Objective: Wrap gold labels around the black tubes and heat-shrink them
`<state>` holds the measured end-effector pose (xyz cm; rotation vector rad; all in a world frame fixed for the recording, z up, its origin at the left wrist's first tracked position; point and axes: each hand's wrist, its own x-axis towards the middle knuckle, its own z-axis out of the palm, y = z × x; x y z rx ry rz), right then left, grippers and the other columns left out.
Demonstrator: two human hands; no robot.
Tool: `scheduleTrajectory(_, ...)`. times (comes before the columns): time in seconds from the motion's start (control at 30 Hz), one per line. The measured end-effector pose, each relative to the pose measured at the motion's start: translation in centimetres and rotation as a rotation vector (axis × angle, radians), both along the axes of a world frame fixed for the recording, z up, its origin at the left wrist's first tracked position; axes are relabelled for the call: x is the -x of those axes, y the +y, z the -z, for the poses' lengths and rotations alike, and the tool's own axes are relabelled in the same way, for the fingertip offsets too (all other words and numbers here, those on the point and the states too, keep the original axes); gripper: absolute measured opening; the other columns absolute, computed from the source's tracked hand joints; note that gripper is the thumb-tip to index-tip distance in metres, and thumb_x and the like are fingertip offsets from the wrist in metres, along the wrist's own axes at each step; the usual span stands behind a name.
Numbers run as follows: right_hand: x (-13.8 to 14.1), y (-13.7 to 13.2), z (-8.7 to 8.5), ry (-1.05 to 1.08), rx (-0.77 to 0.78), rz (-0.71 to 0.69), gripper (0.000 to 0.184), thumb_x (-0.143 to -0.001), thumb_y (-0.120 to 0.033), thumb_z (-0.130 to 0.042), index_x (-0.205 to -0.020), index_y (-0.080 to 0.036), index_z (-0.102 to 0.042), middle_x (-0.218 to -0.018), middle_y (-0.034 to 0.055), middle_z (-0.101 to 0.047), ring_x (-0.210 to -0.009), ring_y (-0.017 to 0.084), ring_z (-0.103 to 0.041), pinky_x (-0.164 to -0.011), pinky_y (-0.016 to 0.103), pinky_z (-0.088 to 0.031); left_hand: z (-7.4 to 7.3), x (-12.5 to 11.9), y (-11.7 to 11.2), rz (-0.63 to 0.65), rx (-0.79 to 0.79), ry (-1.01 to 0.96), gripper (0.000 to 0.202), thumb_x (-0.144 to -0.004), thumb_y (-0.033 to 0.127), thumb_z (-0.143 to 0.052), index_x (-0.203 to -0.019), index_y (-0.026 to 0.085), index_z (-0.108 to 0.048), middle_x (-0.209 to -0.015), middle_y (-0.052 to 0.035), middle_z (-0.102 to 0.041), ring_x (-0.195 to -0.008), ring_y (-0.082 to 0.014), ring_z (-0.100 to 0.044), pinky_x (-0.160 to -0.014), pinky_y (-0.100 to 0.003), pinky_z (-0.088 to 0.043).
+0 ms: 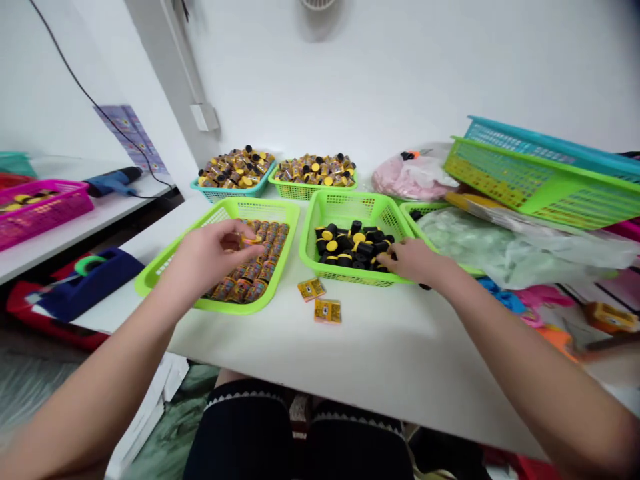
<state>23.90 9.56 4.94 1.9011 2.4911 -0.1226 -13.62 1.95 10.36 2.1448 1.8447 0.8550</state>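
My left hand (220, 250) is over the left green basket (257, 305), thumb and fingers curled round a small orange piece (253, 240) that is mostly covered. Beneath it, rows of small cylinders with orange printed wraps (255, 270) lie side by side. My right hand (413, 260) reaches over the near right corner of the other green basket (320, 270). Its fingertips are closed at one of the loose black cylinders with yellow ends (357, 247), partly hidden by the fingers. Two small yellow printed packets (328, 311) lie on the white table between the baskets.
Behind stand a blue basket (215, 193) and a green basket (295, 192), heaped with wrapped cylinders. To the right are stacked baskets (520, 177) and plastic bags (520, 247). A blue tape dispenser (93, 283) and a pink basket (47, 217) are at left.
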Motion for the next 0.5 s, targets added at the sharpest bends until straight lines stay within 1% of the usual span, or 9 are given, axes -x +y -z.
scheduleTrajectory(0.03,-0.1,0.9,0.1,-0.032,0.089,-0.023,0.029,-0.086,-0.045,-0.058,-0.086,-0.019,-0.072,-0.079,0.0153,-0.071,-0.081,0.034,-0.069,-0.074,0.046,-0.054,0.0,0.8,1.0,-0.014,0.046,0.047,0.034,-0.076,0.053,-0.072,-0.088,0.021,-0.069,-0.083,-0.0012,-0.073,-0.073,-0.0182,-0.066,-0.070,-0.027,-0.049)
scheduleTrajectory(0.1,0.0,1.9,0.3,-0.034,0.160,-0.055,0.025,-0.075,-0.044,-0.070,-0.081,-0.020,-0.071,-0.073,0.0127,-0.071,-0.067,0.030,-0.068,-0.063,0.041,-0.054,0.4,1.9,2.9,-0.008,0.155,0.136,0.031,-0.074,0.050,-0.073,-0.087,0.022,-0.071,-0.081,-0.0011,-0.073,-0.075,-0.0193,-0.067,-0.069,-0.027,-0.047)
scheduleTrajectory(0.17,0.2,2.3,0.1,-0.021,0.217,-0.103,0.027,-0.067,-0.037,-0.074,-0.089,-0.022,-0.071,-0.083,0.0118,-0.074,-0.070,0.029,-0.069,-0.063,0.040,-0.055,1.1,2.4,4.2,-0.002,0.249,0.224,0.025,-0.072,0.044,-0.073,-0.086,0.023,-0.071,-0.084,-0.0016,-0.074,-0.080,-0.0217,-0.068,-0.069,-0.027,-0.047)
scheduleTrajectory(0.27,0.4,2.0,-0.8,0.044,0.276,-0.113,0.032,-0.062,-0.029,-0.076,-0.092,-0.022,-0.072,-0.095,0.0117,-0.075,-0.083,0.031,-0.071,-0.074,0.042,-0.057,2.2,2.6,5.2,-0.023,0.362,0.378,0.020,-0.072,0.038,-0.073,-0.085,0.022,-0.071,-0.090,-0.0043,-0.075,-0.085,-0.0246,-0.068,-0.069,-0.028,-0.046)
scheduleTrajectory(0.33,0.5,1.3,-1.4,0.108,0.231,-0.052,0.034,-0.064,-0.032,-0.076,-0.095,-0.020,-0.072,-0.101,0.0135,-0.075,-0.091,0.033,-0.071,-0.081,0.044,-0.056,2.6,2.7,5.3,-0.015,0.431,0.439,0.020,-0.070,0.036,-0.075,-0.084,0.021,-0.072,-0.091,-0.0060,-0.075,-0.085,-0.0255,-0.069,-0.069,-0.028,-0.046)
scheduleTrajectory(0.4,0.5,0.1,-1.8,0.213,0.144,0.032,0.041,-0.074,-0.044,-0.070,-0.106,-0.019,-0.070,-0.103,0.0138,-0.074,-0.093,0.033,-0.071,-0.084,0.046,-0.055,2.6,2.7,5.1,0.009,0.483,0.452,0.025,-0.071,0.035,-0.075,-0.091,0.020,-0.073,-0.094,-0.0077,-0.075,-0.089,-0.0270,-0.070,-0.074,-0.029,-0.049)
scheduleTrajectory(0.43,0.5,-0.8,-1.8,0.320,0.110,0.071,0.044,-0.080,-0.050,-0.064,-0.113,-0.020,-0.067,-0.101,0.0127,-0.074,-0.091,0.031,-0.071,-0.084,0.046,-0.055,2.6,2.5,4.7,0.006,0.471,0.448,0.031,-0.074,0.034,-0.073,-0.101,0.020,-0.072,-0.101,-0.0096,-0.074,-0.095,-0.0284,-0.069,-0.079,-0.031,-0.050)
scheduleTrajectory(0.47,0.5,-1.6,-1.7,0.465,0.087,0.109,0.047,-0.085,-0.054,-0.059,-0.118,-0.021,-0.065,-0.096,0.0108,-0.074,-0.087,0.029,-0.072,-0.081,0.045,-0.056,2.5,2.1,4.2,-0.002,0.411,0.436,0.038,-0.078,0.033,-0.070,-0.113,0.018,-0.069,-0.112,-0.0123,-0.071,-0.104,-0.0297,-0.067,-0.086,-0.034,-0.050)
scheduleTrajectory(0.5,0.5,-2.6,-1.4,0.646,0.068,0.141,0.048,-0.087,-0.056,-0.056,-0.120,-0.022,-0.064,-0.088,0.0085,-0.074,-0.082,0.027,-0.072,-0.078,0.043,-0.056,2.4,1.4,3.5,-0.001,0.301,0.410,0.043,-0.083,0.032,-0.065,-0.123,0.016,-0.063,-0.123,-0.0151,-0.066,-0.114,-0.0304,-0.063,-0.094,-0.037,-0.049)
